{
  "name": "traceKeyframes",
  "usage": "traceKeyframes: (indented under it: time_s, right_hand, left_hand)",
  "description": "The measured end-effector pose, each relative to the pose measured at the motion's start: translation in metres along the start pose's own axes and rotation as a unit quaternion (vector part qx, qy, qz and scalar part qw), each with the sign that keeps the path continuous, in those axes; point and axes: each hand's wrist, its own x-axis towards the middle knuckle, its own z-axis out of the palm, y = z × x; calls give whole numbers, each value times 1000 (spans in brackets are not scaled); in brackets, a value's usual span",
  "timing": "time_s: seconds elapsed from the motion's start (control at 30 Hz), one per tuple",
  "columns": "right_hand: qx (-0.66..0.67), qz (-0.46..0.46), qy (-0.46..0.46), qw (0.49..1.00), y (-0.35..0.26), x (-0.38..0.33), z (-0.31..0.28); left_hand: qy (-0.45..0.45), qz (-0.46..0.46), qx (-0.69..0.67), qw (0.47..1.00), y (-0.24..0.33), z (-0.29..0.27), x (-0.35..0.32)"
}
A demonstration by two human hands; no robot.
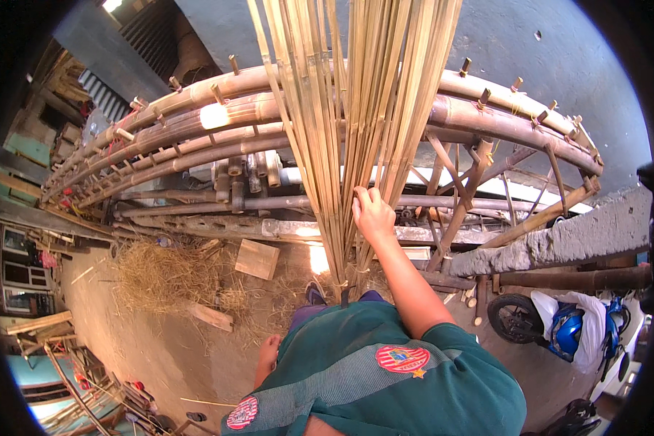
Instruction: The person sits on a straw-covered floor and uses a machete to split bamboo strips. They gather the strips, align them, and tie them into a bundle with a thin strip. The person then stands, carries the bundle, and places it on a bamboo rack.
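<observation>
Long split bamboo strips stand in front of me in a fan, spread wide at the top and narrowing toward the floor by my feet. They lean across a large bamboo rack. At the inner edge of the right-hand group, my right hand has its fingers curled and closed on a bamboo strip, with the arm stretched forward. My left hand hangs low beside my body, nearest to my shirt. Its fingers are only partly visible, and whether they hold anything does not show.
The bamboo rack with short pegs spans the width ahead, before a grey wall. Fibre shavings and a wooden block lie on the floor to the left. A motorbike stands at right, below a rough concrete ledge.
</observation>
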Motion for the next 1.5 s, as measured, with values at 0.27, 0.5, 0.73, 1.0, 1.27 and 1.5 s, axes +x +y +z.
traceKeyframes:
  time_s: [0.27,0.5,0.73,1.0,1.27,1.5]
  right_hand:
    - [-46,-32,51,997,-1,8,4]
    - [-39,-57,73,995,6,13,1]
    - [101,-57,-94,989,-12,-33,-21]
    - [347,371,-18,861,61,-56,-9]
    - [161,277,-7,947,81,-39,-8]
    - [286,472,47,833,98,-52,3]
  left_hand:
    - [-9,11,-47,999,10,-29,27]
    - [-2,-33,54,998,-6,-51,14]
    - [-20,-24,73,997,0,-47,11]
    - [-24,-1,68,997,18,-32,12]
    - [-20,-1,71,997,21,-31,9]
    - [-1,10,84,996,21,-23,-10]
